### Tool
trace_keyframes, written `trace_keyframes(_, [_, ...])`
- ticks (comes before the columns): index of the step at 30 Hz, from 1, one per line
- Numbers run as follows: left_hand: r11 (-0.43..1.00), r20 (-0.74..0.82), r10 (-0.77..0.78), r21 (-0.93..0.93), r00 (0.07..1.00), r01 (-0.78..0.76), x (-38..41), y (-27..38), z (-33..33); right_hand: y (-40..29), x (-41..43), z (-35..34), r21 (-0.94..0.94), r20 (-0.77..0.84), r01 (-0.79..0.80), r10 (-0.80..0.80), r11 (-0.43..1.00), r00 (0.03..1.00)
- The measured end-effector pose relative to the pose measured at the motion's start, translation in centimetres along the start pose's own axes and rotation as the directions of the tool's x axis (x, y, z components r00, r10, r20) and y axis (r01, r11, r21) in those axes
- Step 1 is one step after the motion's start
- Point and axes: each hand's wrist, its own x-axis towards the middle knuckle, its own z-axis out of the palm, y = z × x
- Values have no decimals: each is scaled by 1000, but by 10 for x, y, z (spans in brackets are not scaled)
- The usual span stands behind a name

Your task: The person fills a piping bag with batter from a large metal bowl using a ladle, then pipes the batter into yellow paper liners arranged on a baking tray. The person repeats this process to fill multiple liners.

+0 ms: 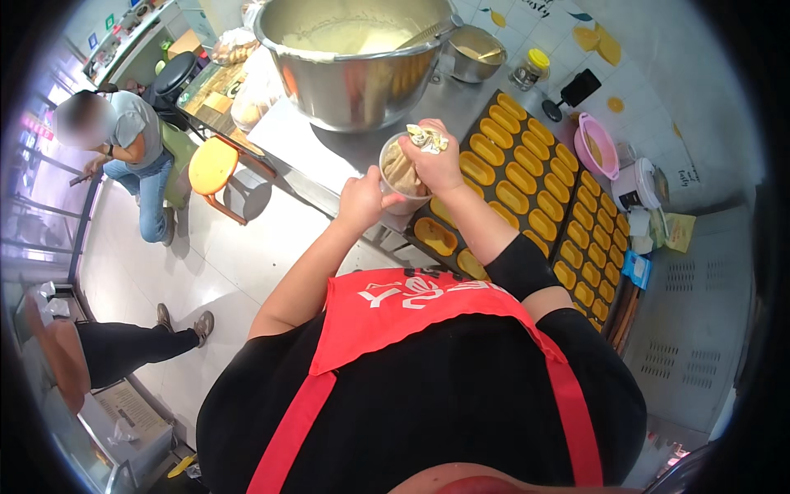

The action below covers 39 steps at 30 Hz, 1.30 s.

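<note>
My left hand (363, 200) grips the side of a round, translucent plastic tub (404, 204). My right hand (435, 157) is closed on the twisted, printed top of a bag (401, 173), whose beige body sits inside the tub. The bag's contents cannot be told. Just beyond the hands stands a large steel mixing bowl (358, 86) with pale yellow batter (352, 37) and a wire whisk (426, 34) leaning on its rim. To the right lies a dark baking mould tray (494, 148) with rows of yellow oval cups; a second such tray (586, 228) adjoins it.
A smaller steel bowl (472, 62), a yellow-lidded jar (529, 69), a phone stand (552, 110), a pink basket (595, 145) and a white tub (636, 185) line the wall. An orange stool (213, 165) stands left of the table. One person (136, 133) sits; another (123, 352) is at lower left.
</note>
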Motion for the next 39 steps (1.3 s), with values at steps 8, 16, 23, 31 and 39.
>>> trace_keyframes(8, [998, 10, -51, -45, 999, 52, 7, 19, -23, -67, 54, -16, -3, 78, -36, 36, 999, 996])
trace_keyframes(16, [383, -436, -95, -846, 895, -372, 89, 98, -61, -86, 64, -22, -426, 44, -4, 25, 905, 999])
trace_keyframes(23, [-352, -147, -160, -915, 976, -195, 100, 92, -36, -73, 60, -17, -391, -34, 72, -92, 918, 995])
trace_keyframes(31, [97, -98, 31, -990, 995, -101, 130, 71, -22, -57, 68, -18, -294, -218, -51, -15, 954, 976])
trace_keyframes(39, [449, -184, -281, -893, 942, -40, 125, 111, -69, -78, 71, -67, -260, -378, 313, -394, 914, 838])
